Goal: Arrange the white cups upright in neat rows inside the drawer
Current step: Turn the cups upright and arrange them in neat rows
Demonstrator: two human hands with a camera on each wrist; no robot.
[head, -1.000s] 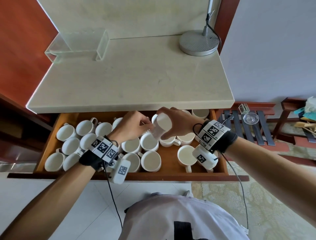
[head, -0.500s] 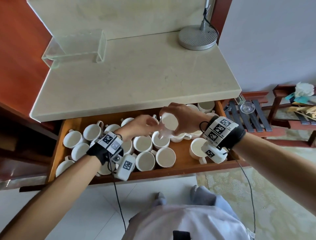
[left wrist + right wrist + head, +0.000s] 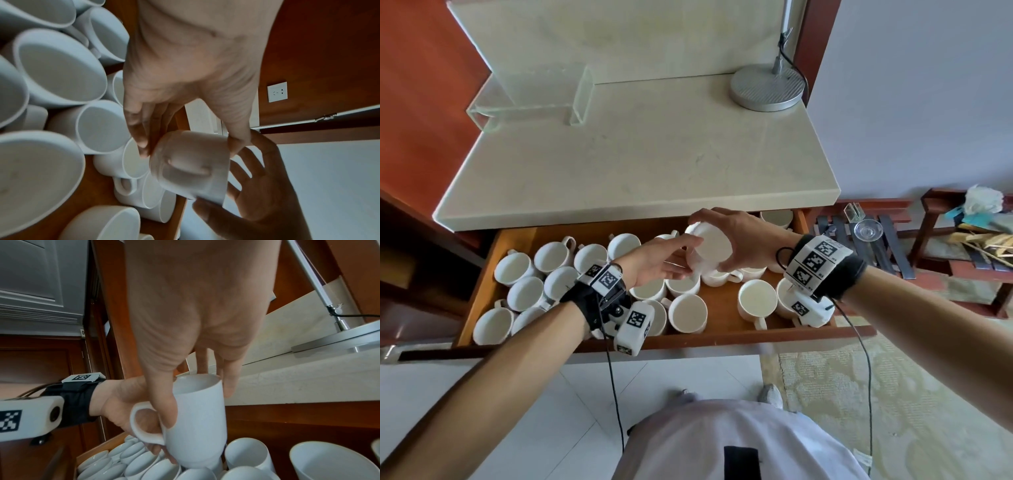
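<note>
White ceramic cup (image 3: pixel 713 246) was tilted above the wooden drawer (image 3: pixel 722 338), pinched by left hand (image 3: pixel 654 265) and right hand (image 3: pixel 744 240). Other white cups (image 3: pixel 517 270) stood upright: crowded left, scattered right. Rows judged unfinished.

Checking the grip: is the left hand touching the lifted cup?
Touching. In the left wrist view the left hand pinches the lifted cup between thumb and fingers.
</note>
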